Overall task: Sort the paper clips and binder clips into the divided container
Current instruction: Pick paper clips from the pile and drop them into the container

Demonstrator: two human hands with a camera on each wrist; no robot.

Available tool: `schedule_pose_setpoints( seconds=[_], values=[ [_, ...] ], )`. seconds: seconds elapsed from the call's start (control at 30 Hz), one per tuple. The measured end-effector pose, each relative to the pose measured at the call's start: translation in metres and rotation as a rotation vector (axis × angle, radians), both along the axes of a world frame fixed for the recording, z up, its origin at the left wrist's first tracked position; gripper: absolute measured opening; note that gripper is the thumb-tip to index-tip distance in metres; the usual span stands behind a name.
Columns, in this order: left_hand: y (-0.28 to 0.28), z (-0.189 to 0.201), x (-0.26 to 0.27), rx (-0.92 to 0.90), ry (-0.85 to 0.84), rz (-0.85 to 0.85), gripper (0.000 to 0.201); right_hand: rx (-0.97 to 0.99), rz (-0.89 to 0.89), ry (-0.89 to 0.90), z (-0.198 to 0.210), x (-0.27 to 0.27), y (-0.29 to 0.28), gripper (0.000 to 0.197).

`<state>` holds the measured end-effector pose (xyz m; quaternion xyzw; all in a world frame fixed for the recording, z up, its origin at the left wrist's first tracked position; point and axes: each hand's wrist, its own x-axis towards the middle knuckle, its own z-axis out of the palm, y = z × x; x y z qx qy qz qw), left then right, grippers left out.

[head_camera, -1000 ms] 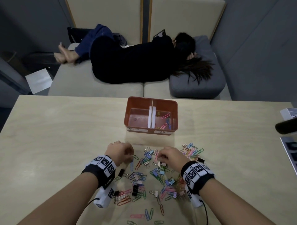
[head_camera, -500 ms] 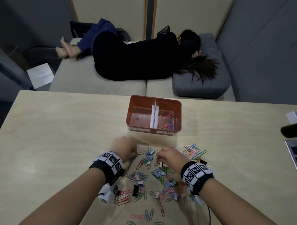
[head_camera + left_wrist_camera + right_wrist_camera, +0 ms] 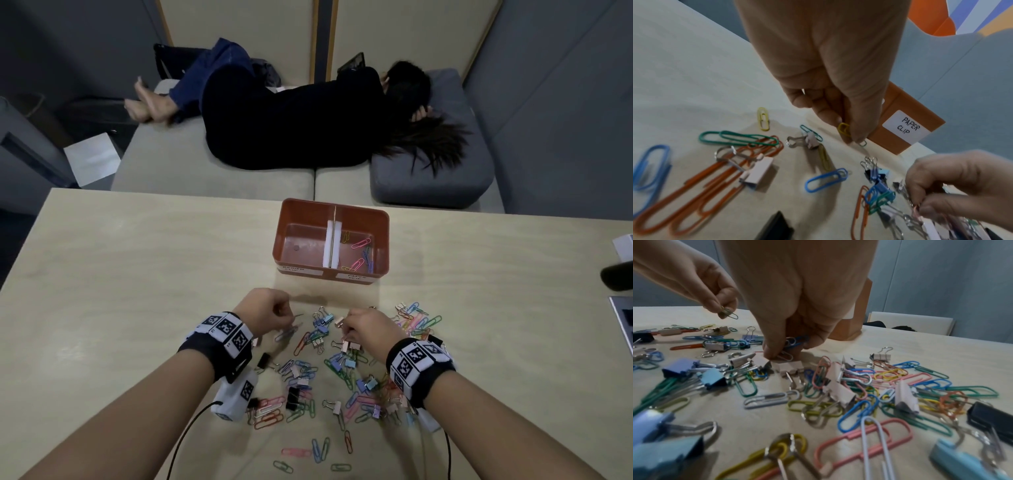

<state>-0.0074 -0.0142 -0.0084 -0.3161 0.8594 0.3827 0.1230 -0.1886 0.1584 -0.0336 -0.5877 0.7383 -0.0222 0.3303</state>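
An orange divided container (image 3: 383, 240) stands at the table's far middle. Its right compartment, labelled "PAPER CLIP" (image 3: 906, 128), holds several paper clips (image 3: 359, 255); the left compartment looks bare. In front of it a loose pile of coloured paper clips and binder clips (image 3: 342, 370) is spread on the table. My left hand (image 3: 287, 315) is raised just above the pile's left edge and pinches small yellow and green paper clips (image 3: 844, 131). My right hand (image 3: 346, 330) is down on the pile, and its fingertips pinch a few paper clips (image 3: 789, 350) beside beige binder clips (image 3: 787, 367).
A person lies on the couch (image 3: 212, 178) beyond the table's far edge. At the right edge of the table are a white box (image 3: 623, 246), a black object (image 3: 616, 279) and a flat grey item (image 3: 625, 325). Bare tabletop (image 3: 120, 291) stretches left of the pile.
My left hand has lifted off the pile with small paper clips pinched in it and shifted slightly towards the container. My right hand stays low on the pile, still picking.
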Motion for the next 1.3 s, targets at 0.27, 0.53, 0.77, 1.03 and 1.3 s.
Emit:
schedule_pose_setpoints(
  seconds=[0.27, 0.53, 0.77, 1.03, 1.3],
  values=[
    [0.011, 0.001, 0.016, 0.107, -0.085, 0.036, 0.030, 0.019, -0.112, 0.023, -0.001, 0.007, 0.006, 0.020],
    [0.028, -0.013, 0.015, -0.053, -0.161, 0.068, 0.020, -0.013, -0.215, 0.031, -0.002, 0.010, 0.011, 0.016],
    [0.026, -0.019, 0.010, -0.122, -0.160, 0.041, 0.010, -0.026, -0.303, -0.099, 0.010, 0.003, 0.012, 0.013],
    [0.026, -0.014, 0.012, -0.083, -0.128, 0.003, 0.011, -0.043, -0.164, -0.201, 0.023, 0.021, -0.011, 0.015],
    [0.047, -0.019, 0.006, -0.059, -0.150, 0.035, 0.028, 0.043, 0.011, -0.078, 0.016, 0.042, -0.033, 0.029]
  ],
)
